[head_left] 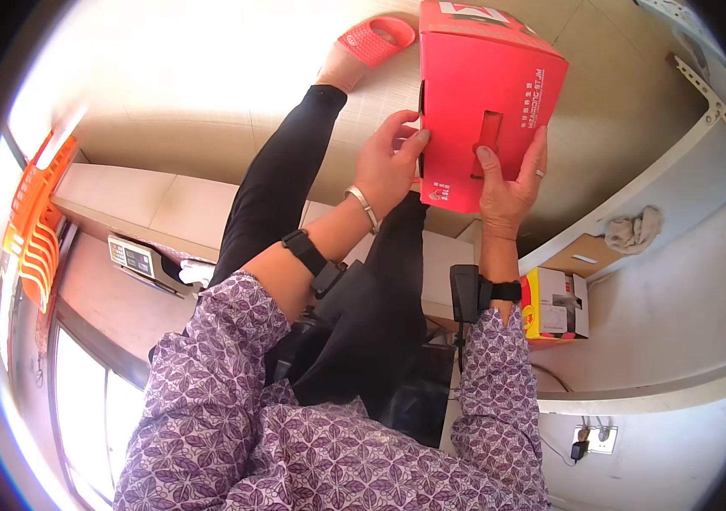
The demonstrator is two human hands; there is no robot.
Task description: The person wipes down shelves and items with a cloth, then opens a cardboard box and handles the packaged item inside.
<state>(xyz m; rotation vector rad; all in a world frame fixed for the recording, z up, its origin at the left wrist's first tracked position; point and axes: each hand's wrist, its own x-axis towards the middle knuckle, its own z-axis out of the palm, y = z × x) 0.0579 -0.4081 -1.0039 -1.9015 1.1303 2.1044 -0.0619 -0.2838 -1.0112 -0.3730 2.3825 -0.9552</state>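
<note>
Both hands are on a red cardboard box [457, 89] with white and gold print and a slot-shaped handle cutout in the side facing me. My left hand [390, 162] has its thumb and fingers closed at the box's left edge, by a dark gap along that edge. Around the lower right side, my right hand [512, 187] grips with the thumb lying on the face beside the slot and the fingers along the edge. The box is held tilted in front of my legs. Its far side and contents are hidden.
A yellow, red and white carton [557, 304] stands on the right by a white panel, near a crumpled cloth [634, 232]. A wall socket [594, 439] with plugs is lower right. Orange plastic racks [35, 230] and a small display device [143, 262] are left. My foot wears a red slipper [371, 44].
</note>
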